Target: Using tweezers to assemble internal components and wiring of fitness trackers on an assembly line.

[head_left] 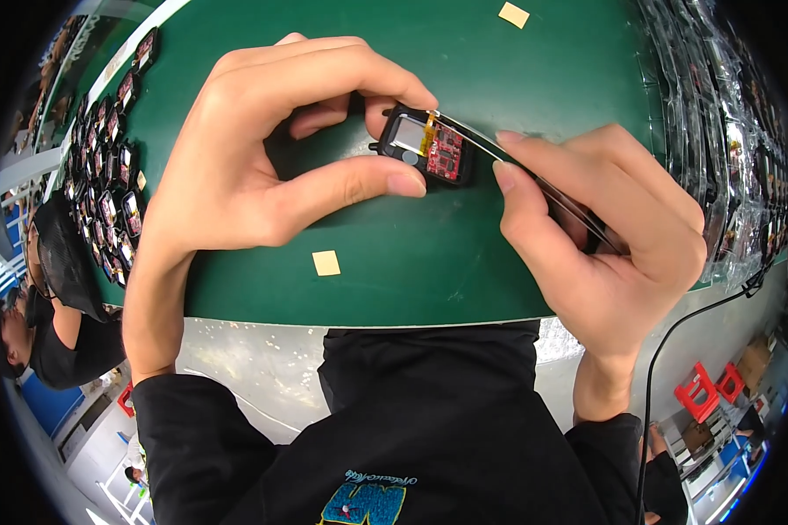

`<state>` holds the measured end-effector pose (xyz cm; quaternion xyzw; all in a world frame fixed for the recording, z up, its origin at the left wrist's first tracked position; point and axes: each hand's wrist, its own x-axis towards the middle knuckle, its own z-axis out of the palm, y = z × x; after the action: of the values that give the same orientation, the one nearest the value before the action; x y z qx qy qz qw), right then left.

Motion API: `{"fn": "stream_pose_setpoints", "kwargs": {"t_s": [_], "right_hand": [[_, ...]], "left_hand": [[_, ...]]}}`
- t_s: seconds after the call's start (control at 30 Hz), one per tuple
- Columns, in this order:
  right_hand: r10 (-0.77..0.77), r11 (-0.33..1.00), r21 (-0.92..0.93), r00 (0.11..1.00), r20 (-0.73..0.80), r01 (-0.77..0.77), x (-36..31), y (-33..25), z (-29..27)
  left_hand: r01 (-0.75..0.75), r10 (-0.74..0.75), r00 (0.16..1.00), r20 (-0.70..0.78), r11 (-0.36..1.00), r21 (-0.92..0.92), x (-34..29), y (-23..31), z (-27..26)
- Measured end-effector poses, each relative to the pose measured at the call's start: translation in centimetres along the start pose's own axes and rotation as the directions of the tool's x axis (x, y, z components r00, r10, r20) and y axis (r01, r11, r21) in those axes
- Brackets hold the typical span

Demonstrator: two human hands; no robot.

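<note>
A small black plastic housing (463, 174) is pinched between the thumb and fingers of my left hand (263, 149). Inside it sit a red circuit board (446, 150), a silvery battery-like block (409, 133) and a strip of amber tape (428, 133). My right hand (604, 219) is closed on slim metal tweezers (479, 138), gripped between thumb and forefinger. Their tips reach the upper edge of the housing, by the top of the amber tape and my left fingertip. Whether the tips grip anything is too small to tell.
The green table (394, 271) carries two pale yellow paper squares, one near (326, 263) and one far (514, 15). Many similar black units (107, 206) cluster at the left. Stacked clear plastic trays (731, 166) line the right edge. A black cable (661, 350) hangs there. Another person (70, 341) sits at left.
</note>
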<state>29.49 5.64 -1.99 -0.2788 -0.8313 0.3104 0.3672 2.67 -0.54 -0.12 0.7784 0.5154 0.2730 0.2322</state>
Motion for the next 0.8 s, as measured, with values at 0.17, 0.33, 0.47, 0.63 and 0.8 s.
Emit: {"fn": "stream_pose_setpoints", "kwargs": {"t_s": [0.17,0.33,0.47,0.63,0.8], "right_hand": [[0.011,1.000,-0.003,1.000,0.007,-0.011,0.2,-0.3,0.0],[0.051,0.995,0.077,0.997,0.057,-0.055,0.2,-0.1,-0.4],[0.111,0.985,0.117,0.987,0.113,-0.124,0.3,-0.1,-0.8],[0.131,0.981,0.129,0.984,0.124,-0.147,0.3,-0.1,-0.5],[0.144,0.982,0.107,0.982,0.122,-0.157,0.3,-0.3,-0.4]], "left_hand": [[-0.006,0.006,1.000,0.018,1.000,-0.007,0.2,-0.1,-0.2],[0.033,-0.023,0.996,0.092,0.994,-0.109,0.0,-0.9,-1.0],[-0.002,0.015,0.994,0.109,0.993,-0.122,0.1,-1.3,-1.1],[0.033,-0.019,0.993,0.119,0.992,-0.119,0.0,-1.2,-1.1],[0.001,0.014,0.993,0.118,0.993,-0.121,0.0,-1.3,-1.0]]}}
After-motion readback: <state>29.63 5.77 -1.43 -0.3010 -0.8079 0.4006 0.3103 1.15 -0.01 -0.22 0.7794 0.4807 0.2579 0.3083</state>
